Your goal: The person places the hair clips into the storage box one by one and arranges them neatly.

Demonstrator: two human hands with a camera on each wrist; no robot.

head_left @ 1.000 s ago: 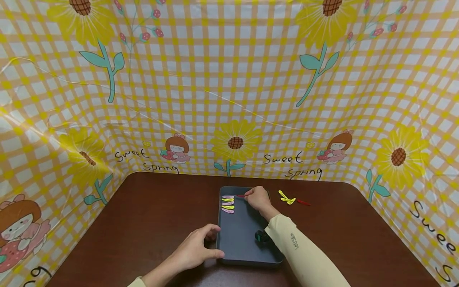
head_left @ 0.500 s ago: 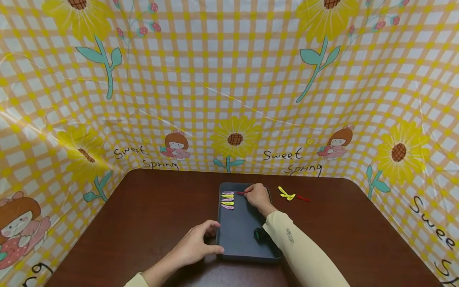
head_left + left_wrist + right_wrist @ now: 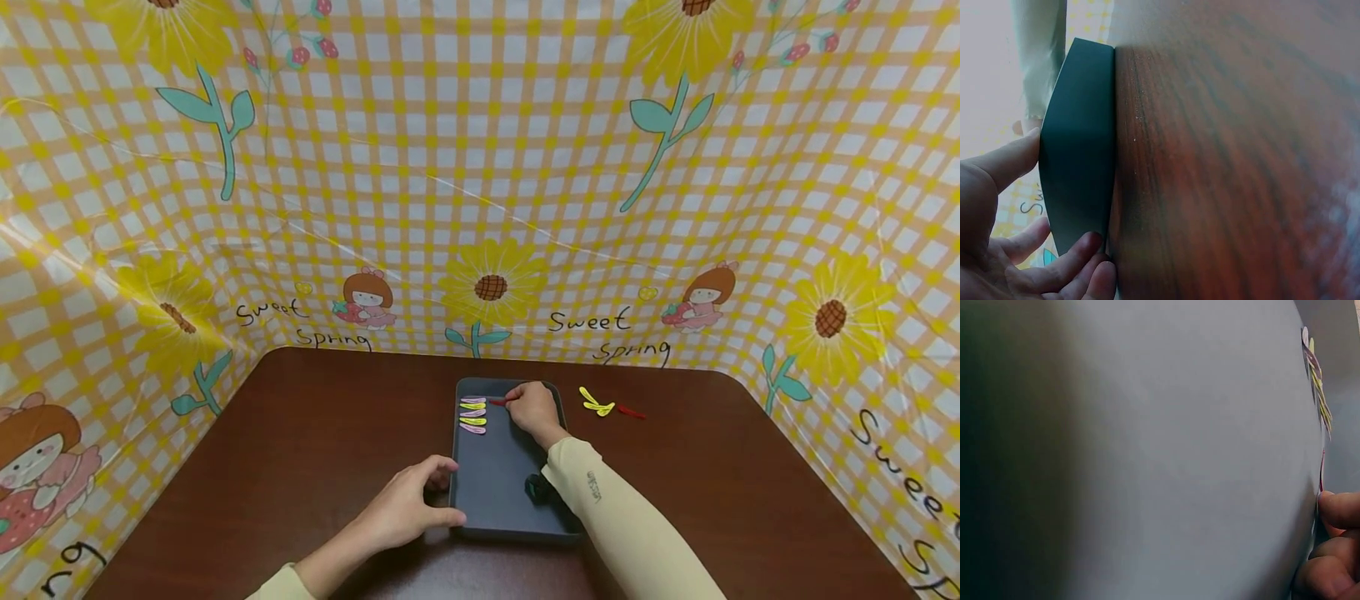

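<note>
A dark grey tray (image 3: 502, 500) lies on the table. In its far left part several pink and yellow hair clips (image 3: 473, 414) form a column. My right hand (image 3: 534, 410) pinches a red hair clip (image 3: 498, 402) by its right end, low over the tray just right of the topmost clips. The right wrist view shows the red clip (image 3: 1322, 470) edge-on at the fingertips. My left hand (image 3: 408, 506) rests against the tray's left side near the front corner, thumb and fingers spread. In the left wrist view, the thumb touches the rim of the tray (image 3: 1079, 137) and fingers lie by its wall.
Right of the tray, several yellow hair clips (image 3: 597, 405) lie in a loose heap on the brown table (image 3: 337, 425), with another red hair clip (image 3: 632, 412) beside them. A checked sunflower cloth (image 3: 420, 200) rises behind and at both sides.
The whole scene shifts slightly in the head view. My right hand, with the red hair clip, stays at nearly the same place over the tray. The left hand keeps its place at the tray's side.
</note>
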